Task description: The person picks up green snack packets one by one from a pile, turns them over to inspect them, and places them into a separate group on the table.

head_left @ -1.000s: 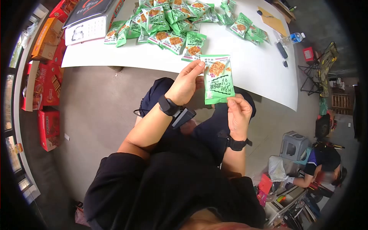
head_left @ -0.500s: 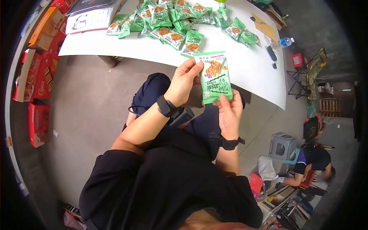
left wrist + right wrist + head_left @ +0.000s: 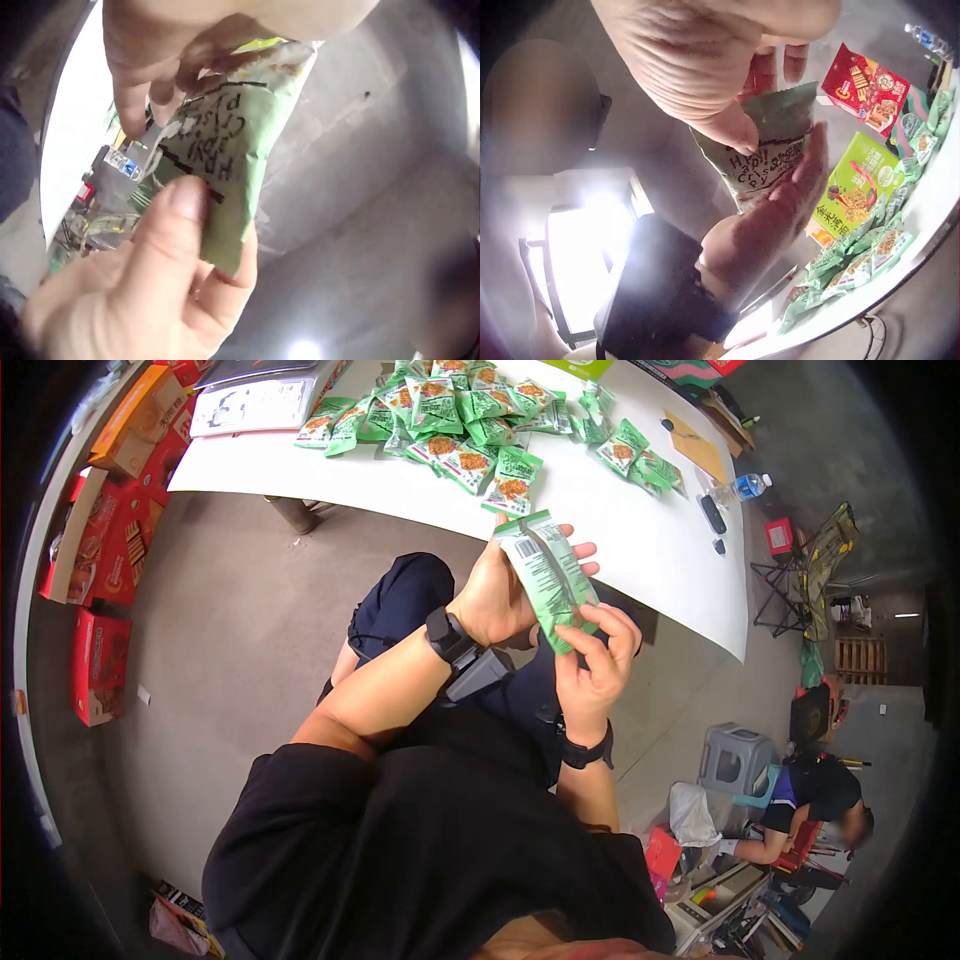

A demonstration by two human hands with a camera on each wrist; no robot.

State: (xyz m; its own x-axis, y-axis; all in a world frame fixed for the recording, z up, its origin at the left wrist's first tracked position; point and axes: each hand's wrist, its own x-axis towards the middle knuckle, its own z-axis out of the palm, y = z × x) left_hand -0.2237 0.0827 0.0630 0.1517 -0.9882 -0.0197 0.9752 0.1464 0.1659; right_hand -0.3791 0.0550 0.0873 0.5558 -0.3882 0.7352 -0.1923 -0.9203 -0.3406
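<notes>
A green snack packet (image 3: 545, 565) is held up before the lap, its back with barcode and small print facing the head camera. My left hand (image 3: 490, 598) lies behind it, fingers straight and showing past the packet's right edge. With thumb and fingers, my right hand (image 3: 600, 670) pinches the packet's lower end. In the left wrist view, the right thumb (image 3: 176, 217) presses on the printed front. The right wrist view shows the left hand's fingers (image 3: 799, 184) lying straight along the packet.
A pile of similar green packets (image 3: 435, 410) lies on the white table (image 3: 690, 575), with a white box (image 3: 250, 405) to its left. A water bottle (image 3: 740, 488) is near the table's right edge. Red cartons (image 3: 100, 665) stand at the left. Another person (image 3: 815, 795) bends over at the right.
The packet has been turned from its picture side to its barcode side. My left hand has gone from pinching its upper edge to lying straight-fingered behind it. The right hand still pinches the lower end.
</notes>
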